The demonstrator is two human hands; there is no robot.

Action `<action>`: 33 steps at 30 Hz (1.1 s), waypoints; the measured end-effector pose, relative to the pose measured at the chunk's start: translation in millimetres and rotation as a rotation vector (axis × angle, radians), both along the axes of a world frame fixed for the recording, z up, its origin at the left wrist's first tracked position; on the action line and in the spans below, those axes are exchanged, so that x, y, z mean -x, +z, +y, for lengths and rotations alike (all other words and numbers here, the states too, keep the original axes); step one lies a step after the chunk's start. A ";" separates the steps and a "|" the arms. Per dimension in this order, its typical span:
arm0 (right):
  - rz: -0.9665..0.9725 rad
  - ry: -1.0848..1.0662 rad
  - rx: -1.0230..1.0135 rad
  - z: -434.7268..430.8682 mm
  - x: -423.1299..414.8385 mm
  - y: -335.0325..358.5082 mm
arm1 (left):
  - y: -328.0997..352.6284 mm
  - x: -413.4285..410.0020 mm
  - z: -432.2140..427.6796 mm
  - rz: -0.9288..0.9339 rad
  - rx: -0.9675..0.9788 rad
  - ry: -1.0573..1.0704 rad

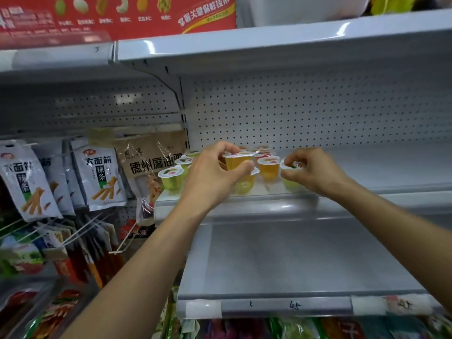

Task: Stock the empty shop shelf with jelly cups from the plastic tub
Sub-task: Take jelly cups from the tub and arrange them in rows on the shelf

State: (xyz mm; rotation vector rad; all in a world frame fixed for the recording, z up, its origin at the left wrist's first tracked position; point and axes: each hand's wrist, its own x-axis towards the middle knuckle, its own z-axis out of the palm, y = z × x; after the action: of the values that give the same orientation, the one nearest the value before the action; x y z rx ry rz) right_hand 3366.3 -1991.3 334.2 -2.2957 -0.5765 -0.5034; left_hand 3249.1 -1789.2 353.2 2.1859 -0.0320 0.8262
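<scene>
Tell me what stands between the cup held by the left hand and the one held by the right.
One orange jelly cup, upright on the shelf; the head view shows it.

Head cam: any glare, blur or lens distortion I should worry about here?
Head view: wide-angle bowing curves the upper shelf, which carries glare streaks; red sign and bottom corners are smeared; jelly cups by the left hand and right hand are fairly sharp, lid print unreadable.

Head camera — facing forward-down, close to shelf (367, 172).
</scene>
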 end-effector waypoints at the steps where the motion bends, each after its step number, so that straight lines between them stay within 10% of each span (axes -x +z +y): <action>1: 0.001 0.009 0.008 0.0 -1.6 0.7 | 1.5 -1.6 -1.6 0.002 0.005 0.002; 16: -0.075 0.018 0.228 -11.8 6.3 9.0 | 13.3 -25.6 -27.4 0.019 0.023 -0.013; 25: -0.052 0.447 -0.122 -12.1 2.5 59.9 | 52.1 -55.0 -52.2 0.049 0.087 -0.141; 33: 0.041 0.417 -0.328 -12.0 -43.7 70.1 | 66.2 -113.8 -57.9 0.073 0.015 -0.214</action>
State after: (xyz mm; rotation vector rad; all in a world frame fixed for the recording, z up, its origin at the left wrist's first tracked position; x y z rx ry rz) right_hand 3410.1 -2003.4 404.3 -1.8085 -0.8574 -0.3178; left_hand 3362.9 -1847.1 419.4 2.1516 -0.2187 0.6237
